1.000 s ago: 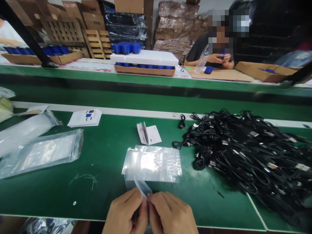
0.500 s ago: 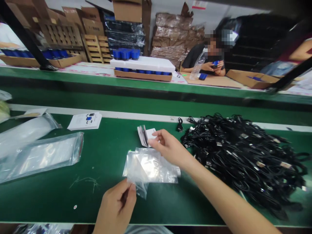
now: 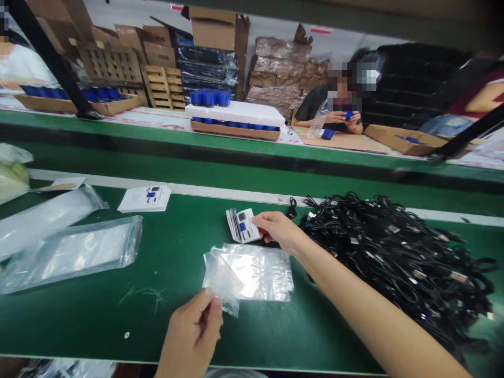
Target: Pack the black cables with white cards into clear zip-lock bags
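Note:
My left hand [image 3: 191,331] is closed in a pinch on the lower edge of a small clear plastic bag [image 3: 221,278], held over the left side of a pile of similar clear bags [image 3: 270,273]. Beyond the pile stands a fanned bunch of small printed leaflets [image 3: 232,224]. Thumb and fingers of my right hand [image 3: 280,231] grip the right edge of the front leaflet [image 3: 247,228], whose printed face shows dark and blue product pictures. Its left edge still meets the bunch. My right fingertips are partly hidden behind it.
A large heap of black cables [image 3: 386,252] lies to the right, with one small coiled cable [image 3: 292,208] beside it. At left are another leaflet stack [image 3: 145,199] and large clear bags [image 3: 86,252]. A raised green ledge [image 3: 157,149] runs behind; a person [image 3: 334,113] sits beyond it.
My right hand has shifted slightly right, and the front leaflet's printed face now shows. The left hand still pinches the bag, which lies more spread out. The camera view has tilted up slightly.

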